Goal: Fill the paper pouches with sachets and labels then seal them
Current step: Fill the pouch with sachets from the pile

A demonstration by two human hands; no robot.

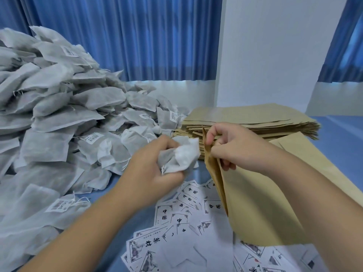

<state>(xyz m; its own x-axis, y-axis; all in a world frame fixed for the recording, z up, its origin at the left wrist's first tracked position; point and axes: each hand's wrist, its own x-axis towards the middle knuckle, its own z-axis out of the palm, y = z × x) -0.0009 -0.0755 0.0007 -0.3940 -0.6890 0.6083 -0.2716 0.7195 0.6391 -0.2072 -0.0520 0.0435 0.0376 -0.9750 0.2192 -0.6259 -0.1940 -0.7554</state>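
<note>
My left hand (155, 163) grips a crumpled grey-white sachet (181, 157) just left of a brown paper pouch (255, 203). My right hand (233, 148) pinches the pouch's top edge, and the mouth is spread slightly apart. The pouch hangs tilted above the table, its lower end over the labels. White printed labels (176, 222) with black characters lie scattered on the blue table below both hands. A big heap of sachets (59, 124) fills the left side.
A stack of flat brown pouches (255, 118) lies behind my right hand, beside a white pillar (275, 55). Blue curtains (127, 36) hang at the back. Bare blue table (343, 138) shows at the far right.
</note>
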